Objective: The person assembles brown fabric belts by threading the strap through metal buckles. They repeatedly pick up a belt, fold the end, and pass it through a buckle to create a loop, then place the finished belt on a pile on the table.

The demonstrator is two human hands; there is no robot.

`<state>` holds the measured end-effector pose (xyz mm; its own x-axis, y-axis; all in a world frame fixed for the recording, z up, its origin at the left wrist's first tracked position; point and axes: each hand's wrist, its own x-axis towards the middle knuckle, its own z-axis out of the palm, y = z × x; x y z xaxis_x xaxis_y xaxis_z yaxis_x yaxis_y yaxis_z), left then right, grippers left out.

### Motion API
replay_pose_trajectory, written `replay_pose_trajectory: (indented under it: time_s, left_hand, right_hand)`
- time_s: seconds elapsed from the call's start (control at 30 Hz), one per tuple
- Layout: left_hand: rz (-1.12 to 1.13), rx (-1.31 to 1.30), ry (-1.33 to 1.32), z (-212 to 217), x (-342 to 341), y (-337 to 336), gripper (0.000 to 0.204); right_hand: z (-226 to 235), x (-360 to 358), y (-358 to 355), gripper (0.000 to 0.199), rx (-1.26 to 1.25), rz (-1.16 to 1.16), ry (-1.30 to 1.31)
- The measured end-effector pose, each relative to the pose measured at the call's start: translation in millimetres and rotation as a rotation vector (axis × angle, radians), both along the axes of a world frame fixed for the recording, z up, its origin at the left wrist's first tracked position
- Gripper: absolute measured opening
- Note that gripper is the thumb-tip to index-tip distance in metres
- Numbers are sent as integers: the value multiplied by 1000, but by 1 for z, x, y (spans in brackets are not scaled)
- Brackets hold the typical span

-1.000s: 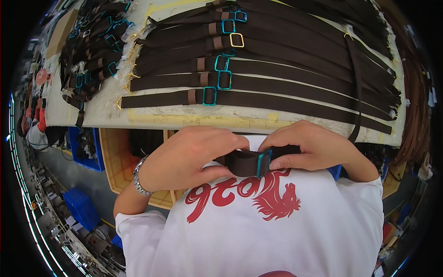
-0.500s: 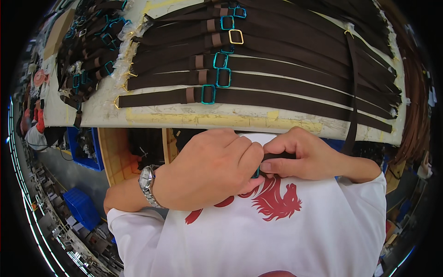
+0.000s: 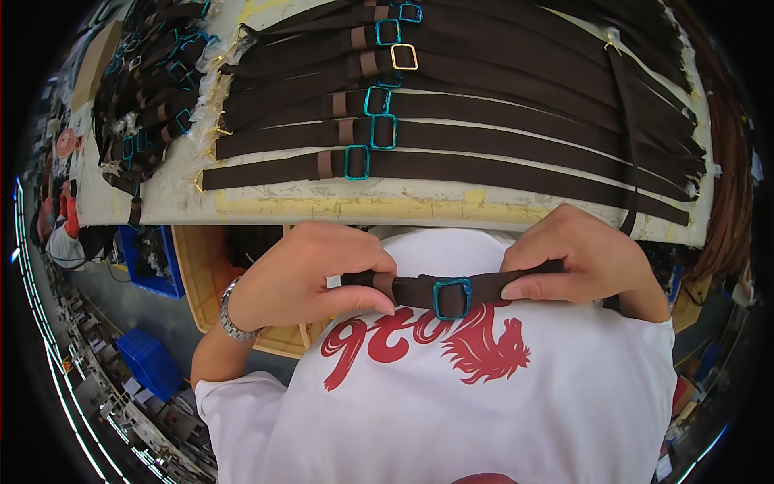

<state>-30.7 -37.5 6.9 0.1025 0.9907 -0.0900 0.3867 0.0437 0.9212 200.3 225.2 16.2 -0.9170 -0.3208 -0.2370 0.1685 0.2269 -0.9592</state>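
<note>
Between my hands a dark brown strap is stretched sideways in front of my white shirt. A blue-green rectangular buckle sits on it near the middle, and a lighter brown loop is by my left fingers. My left hand, with a metal watch at the wrist, pinches the strap's left part between thumb and fingers. My right hand grips the strap to the right of the buckle, thumb in front. The strap's ends are hidden by my hands.
Ahead, a pale worktable bears several dark straps laid side by side, most with blue-green buckles, one with a gold-coloured buckle. More straps are heaped at the far left. Below the table are wooden compartments and blue crates.
My hands have moved apart, the left one going left and the right one slightly right. The strap and its buckle, mostly covered before, now show stretched between them.
</note>
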Motion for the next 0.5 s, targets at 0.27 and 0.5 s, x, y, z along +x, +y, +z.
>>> replay_pose_trajectory:
  time_s: [0.27,0.5]
  left_hand:
    - [136,251,263,14,24,9,41]
    - [61,171,-27,-4,7,-2,30]
  right_hand:
    - [-4,-32,-49,26,121,-66,199]
    - [-16,-33,-57,15,99,-81,456]
